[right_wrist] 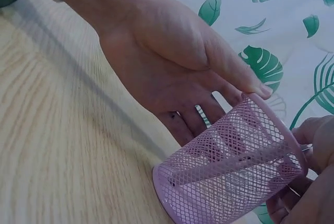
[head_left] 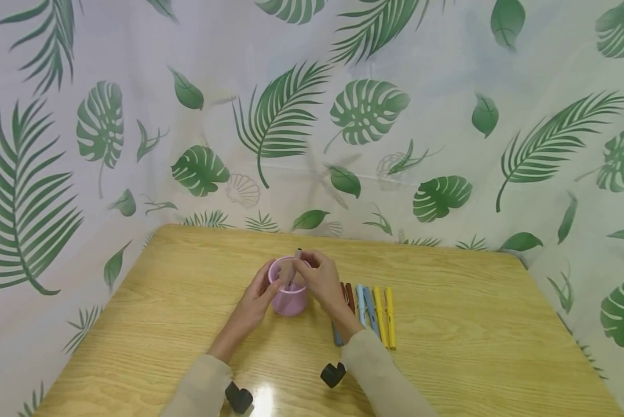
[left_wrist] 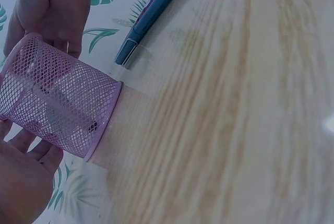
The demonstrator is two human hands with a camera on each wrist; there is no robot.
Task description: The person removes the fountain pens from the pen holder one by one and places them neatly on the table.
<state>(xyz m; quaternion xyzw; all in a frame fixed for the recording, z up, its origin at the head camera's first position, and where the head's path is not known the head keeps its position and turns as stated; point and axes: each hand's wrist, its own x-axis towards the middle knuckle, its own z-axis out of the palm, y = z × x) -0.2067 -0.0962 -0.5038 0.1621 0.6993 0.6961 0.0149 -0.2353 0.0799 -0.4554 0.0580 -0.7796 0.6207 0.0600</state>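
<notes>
My left hand (head_left: 256, 294) grips a pink mesh pen holder (head_left: 289, 304) by its side, thumb near the rim and fingers round the wall. My right hand (head_left: 319, 282) pinches a grey pen (head_left: 298, 255) that slants down into the holder, its dark tip poking out above the fingers. Through the mesh in the right wrist view, the pen shaft (right_wrist: 229, 165) runs lengthwise towards the base. The left wrist view has my left hand (left_wrist: 23, 182) below the holder (left_wrist: 62, 98) and my right hand (left_wrist: 52, 10) at its mouth.
Right of the holder lie several pens in a row: dark red pens (head_left: 350, 296), a light blue pen (head_left: 361, 304), a blue pen (head_left: 371, 313) and yellow pens (head_left: 390, 318). My right forearm partly covers a darker blue pen (head_left: 337, 336). A leaf-print cloth (head_left: 301, 197) hangs behind the wooden table (head_left: 473, 324).
</notes>
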